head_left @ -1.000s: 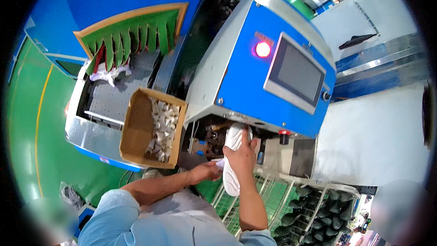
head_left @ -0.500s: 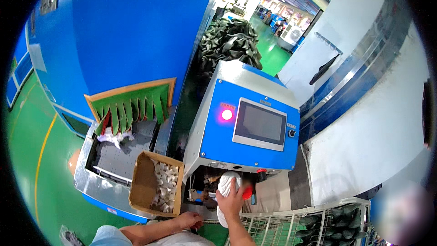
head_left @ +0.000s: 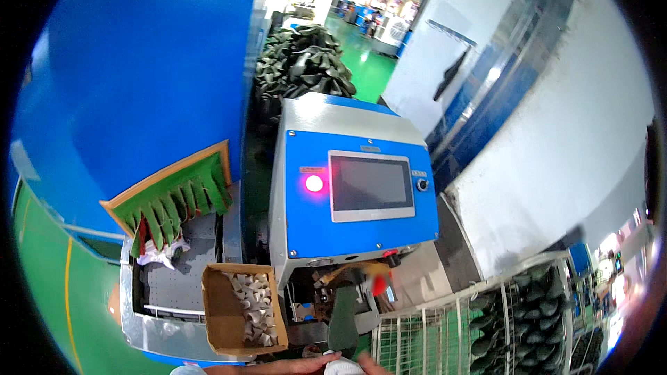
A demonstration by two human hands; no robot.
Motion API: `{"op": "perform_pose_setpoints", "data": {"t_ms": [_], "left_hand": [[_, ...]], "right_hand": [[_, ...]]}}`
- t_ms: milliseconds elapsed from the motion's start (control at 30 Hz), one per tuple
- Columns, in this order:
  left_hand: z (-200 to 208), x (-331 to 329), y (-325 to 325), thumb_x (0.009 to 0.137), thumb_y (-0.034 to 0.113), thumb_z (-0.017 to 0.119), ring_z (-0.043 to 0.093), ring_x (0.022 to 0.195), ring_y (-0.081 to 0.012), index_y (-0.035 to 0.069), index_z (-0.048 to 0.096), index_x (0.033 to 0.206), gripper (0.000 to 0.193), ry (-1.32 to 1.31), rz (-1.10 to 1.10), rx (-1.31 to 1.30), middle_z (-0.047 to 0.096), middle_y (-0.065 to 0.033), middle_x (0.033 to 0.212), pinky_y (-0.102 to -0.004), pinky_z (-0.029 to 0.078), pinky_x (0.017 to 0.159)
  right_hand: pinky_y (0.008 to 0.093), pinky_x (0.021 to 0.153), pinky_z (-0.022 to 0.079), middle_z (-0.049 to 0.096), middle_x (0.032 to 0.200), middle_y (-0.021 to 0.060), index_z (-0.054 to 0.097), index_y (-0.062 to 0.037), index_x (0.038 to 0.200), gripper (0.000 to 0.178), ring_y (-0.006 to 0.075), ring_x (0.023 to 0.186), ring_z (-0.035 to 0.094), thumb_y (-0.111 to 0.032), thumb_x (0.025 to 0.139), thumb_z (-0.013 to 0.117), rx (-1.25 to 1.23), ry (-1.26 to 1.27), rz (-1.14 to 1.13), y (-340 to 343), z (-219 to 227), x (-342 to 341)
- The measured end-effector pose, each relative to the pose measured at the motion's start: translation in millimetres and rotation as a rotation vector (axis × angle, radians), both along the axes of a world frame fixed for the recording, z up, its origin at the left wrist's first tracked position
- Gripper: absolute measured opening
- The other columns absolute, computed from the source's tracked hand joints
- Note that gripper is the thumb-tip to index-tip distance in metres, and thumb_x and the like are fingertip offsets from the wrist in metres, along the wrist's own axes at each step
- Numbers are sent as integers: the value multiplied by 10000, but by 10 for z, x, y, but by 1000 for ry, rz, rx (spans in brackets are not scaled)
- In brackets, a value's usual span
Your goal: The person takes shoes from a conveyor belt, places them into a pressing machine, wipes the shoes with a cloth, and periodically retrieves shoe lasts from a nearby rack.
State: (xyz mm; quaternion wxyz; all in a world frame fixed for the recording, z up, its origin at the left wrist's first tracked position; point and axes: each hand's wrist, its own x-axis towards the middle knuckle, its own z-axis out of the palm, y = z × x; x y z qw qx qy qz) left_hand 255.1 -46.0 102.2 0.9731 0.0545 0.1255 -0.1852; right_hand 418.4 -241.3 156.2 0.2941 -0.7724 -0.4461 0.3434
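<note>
At the lower edge a white shoe upper (head_left: 344,367) is between my hands, partly cut off by the frame. My left hand (head_left: 314,363) has its fingers closed on the upper's left side. On the other side my right hand (head_left: 373,364) grips it, mostly out of frame. A dark green shoe last (head_left: 342,321) extends from the upper toward the machine's working opening; whether the two are joined I cannot tell. Above stands the blue-and-grey machine (head_left: 306,226), with a dark screen (head_left: 370,184), a lit pinkish-red lamp (head_left: 314,183) and a red button (head_left: 391,255).
A cardboard box (head_left: 221,312) with small white pieces sits left of the machine. Beyond it, a conveyor (head_left: 187,285) enters a blue cabinet (head_left: 167,48) under green flaps (head_left: 177,201). A white wire rack (head_left: 425,333) with dark lasts stands right. More lasts (head_left: 306,62) are piled behind.
The white upper has come down from the machine's opening toward me, and my right hand has drawn back with it. My left hand has moved to the upper. The view has shifted right.
</note>
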Motion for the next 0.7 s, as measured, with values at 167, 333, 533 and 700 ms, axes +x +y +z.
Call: {"op": "perform_pose_setpoints", "data": {"t_ms": [167,333,533,700], "left_hand": [[-310,-112,-150,921,446,584,616,1005,-238,11,553,1220,528,206,-130,545,644,-112,1120,-348,502,877],[64,-175,-71,920,344,597,608,1023,-228,18,558,1214,441,316,-3,695,631,-95,1136,-363,485,914],[-572,-250,117,855,247,662,615,1020,-262,7,554,1215,445,550,164,831,627,-125,1161,-392,507,899],[-473,242,-414,851,245,664,615,1020,-265,6,556,1213,447,542,10,966,628,-128,1158,-392,506,901]], "right_hand": [[353,927,462,450,1377,223,432,-67,1421,675,289,1108,585,-241,835,717,231,-159,78,943,-497,381],[295,1020,388,517,1338,121,400,-66,1441,708,204,1166,521,-160,831,745,387,917,-594,995,-65,-86],[345,1016,421,490,1393,174,413,-112,1428,740,289,1224,526,-247,781,745,43,-190,-830,-1277,358,206],[466,892,491,519,1301,246,386,-61,1425,695,392,1063,598,-274,830,674,-104,-653,-1939,-3271,314,140]]}}
